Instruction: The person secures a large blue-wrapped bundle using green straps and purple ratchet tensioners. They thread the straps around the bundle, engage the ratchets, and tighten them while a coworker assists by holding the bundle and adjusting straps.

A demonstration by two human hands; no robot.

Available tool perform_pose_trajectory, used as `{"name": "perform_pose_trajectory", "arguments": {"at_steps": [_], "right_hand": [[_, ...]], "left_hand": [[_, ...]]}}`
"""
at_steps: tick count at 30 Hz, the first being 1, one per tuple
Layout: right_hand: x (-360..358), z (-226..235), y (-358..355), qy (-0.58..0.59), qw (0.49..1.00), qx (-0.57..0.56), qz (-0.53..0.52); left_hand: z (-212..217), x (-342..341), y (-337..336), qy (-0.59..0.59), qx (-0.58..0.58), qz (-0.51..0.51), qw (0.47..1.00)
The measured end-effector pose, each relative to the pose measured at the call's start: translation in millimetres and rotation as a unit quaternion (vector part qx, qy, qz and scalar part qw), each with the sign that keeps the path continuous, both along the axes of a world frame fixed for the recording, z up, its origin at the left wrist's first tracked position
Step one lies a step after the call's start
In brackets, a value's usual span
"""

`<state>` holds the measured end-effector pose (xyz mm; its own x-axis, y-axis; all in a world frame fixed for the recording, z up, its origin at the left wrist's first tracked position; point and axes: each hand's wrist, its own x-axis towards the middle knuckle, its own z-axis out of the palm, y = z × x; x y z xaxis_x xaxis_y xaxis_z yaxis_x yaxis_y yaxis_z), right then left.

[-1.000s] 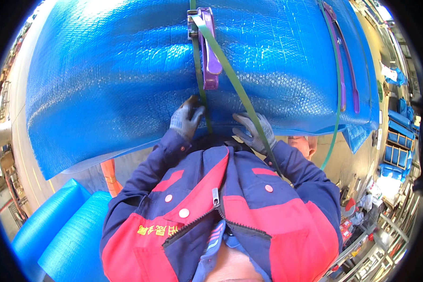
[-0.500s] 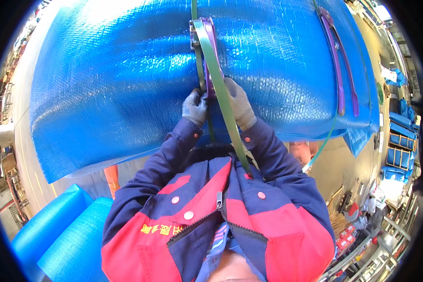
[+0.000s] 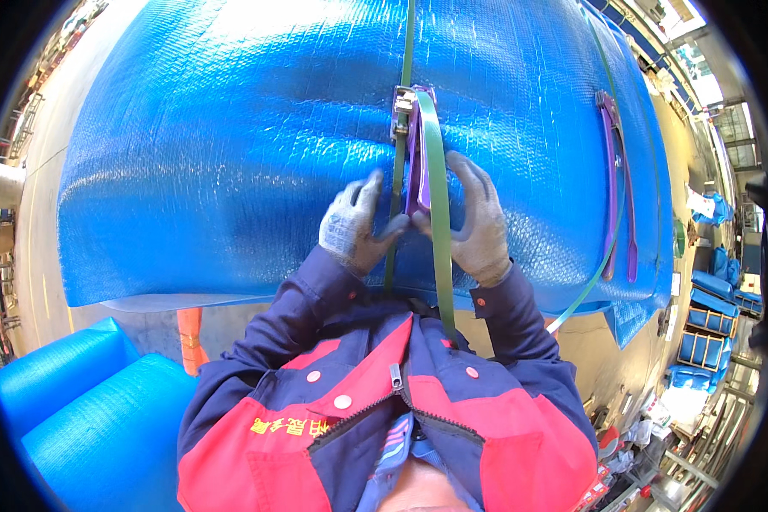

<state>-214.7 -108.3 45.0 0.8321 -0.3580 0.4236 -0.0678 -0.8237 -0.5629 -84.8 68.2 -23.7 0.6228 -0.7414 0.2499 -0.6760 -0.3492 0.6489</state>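
My left hand [image 3: 356, 229] is pressed on the big blue wrapped bundle [image 3: 230, 162], thumb and fingers curled toward the green strap [image 3: 439, 213] that runs down over the wrap. My left grip is partly closed; the thumb tip touches the lower end of the purple pad [image 3: 415, 162], but whether it pinches the strap I cannot tell, since the glove hides the contact. My right hand [image 3: 478, 224] lies on the other side of the strap, fingers spread flat up the wrap, thumb tucked against the purple pad. That grip is open and resting, not wrapped round anything I can see.

The metal buckle [image 3: 400, 107] sits at the top of the purple pad, just above both hands. Its far side is hidden by the strap passing over it. The strap's loose end drops between my arms and vanishes behind my jacket collar.

Off to the right a second purple pad [image 3: 616, 183] lies on the wrap, with another green strap trailing off the lower edge. The bundle's top is cut off by the frame. Its lower edge hangs just past my wrists. Lower left, two blue rolls [image 3: 85, 410] crowd the floor; the right rim is cluttered and blurred.
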Motion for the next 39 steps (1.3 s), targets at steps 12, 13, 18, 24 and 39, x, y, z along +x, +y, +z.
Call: {"name": "perform_pose_trajectory", "arguments": {"at_steps": [12,13,18,24,39], "right_hand": [[106.0,7.8,-39.2,-0.263,0.94,0.213,0.046],[120.1,11.3,-49.4,-0.293,0.929,0.222,0.049],[194.9,44.6,-122.1,-0.217,0.916,0.335,0.039],[134.5,28.3,-60.1,-0.226,0.93,0.29,0.025],[115.5,27.3,-22.2,-0.282,0.936,0.193,0.091]], "left_hand": [[-7.4,26.6,-122.9,-0.045,0.132,0.043,0.989],[-5.9,22.8,-119.2,-0.007,0.077,0.061,0.995],[2.4,22.8,-113.4,0.016,0.041,0.064,0.997],[-7.8,25.8,-124.4,-0.01,0.117,0.053,0.992],[-20.0,17.2,-137.9,-0.002,0.062,0.111,0.992]]}}
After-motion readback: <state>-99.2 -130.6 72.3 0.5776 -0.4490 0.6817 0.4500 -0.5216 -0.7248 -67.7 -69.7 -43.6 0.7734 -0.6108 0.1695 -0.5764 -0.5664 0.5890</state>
